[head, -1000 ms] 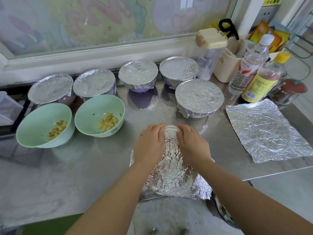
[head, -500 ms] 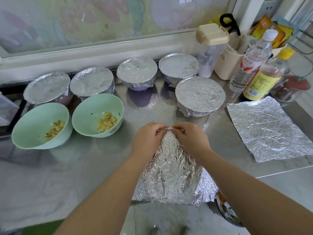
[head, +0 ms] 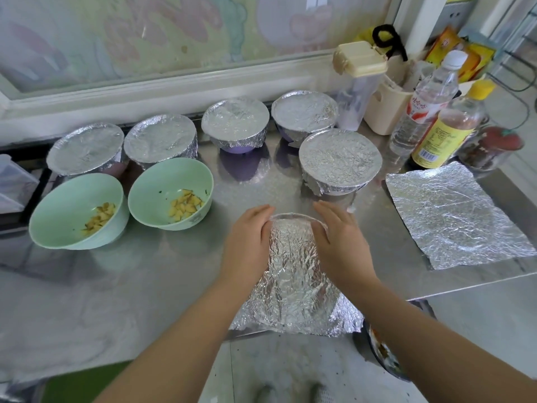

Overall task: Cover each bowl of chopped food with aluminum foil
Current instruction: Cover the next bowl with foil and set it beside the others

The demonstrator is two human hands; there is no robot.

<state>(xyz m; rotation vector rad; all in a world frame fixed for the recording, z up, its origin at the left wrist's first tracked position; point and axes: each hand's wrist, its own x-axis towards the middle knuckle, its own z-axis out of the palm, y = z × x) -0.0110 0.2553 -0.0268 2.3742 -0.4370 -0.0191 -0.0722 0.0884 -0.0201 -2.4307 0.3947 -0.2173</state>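
Observation:
A bowl draped in crinkled foil (head: 292, 266) stands at the near edge of the steel counter. My left hand (head: 247, 245) presses flat on the foil's left side and my right hand (head: 338, 245) on its right side, fingers straight along the far rim. The foil's near corners stick out loose. Two uncovered green bowls with yellow chopped food sit at the left (head: 78, 210) (head: 171, 193). Several foil-covered bowls stand behind, the nearest one (head: 340, 161) just beyond my hands. A loose foil sheet (head: 453, 213) lies flat at the right.
Bottles (head: 447, 132), a beige-lidded jug (head: 357, 82) and a beige holder (head: 386, 109) crowd the back right corner. A dark bowl (head: 380, 353) sits below the counter's near edge by my right forearm. A window sill runs along the back.
Both hands let go of the pinched foil at the far rim, spread apart and now press flat along the bowl's two sides.

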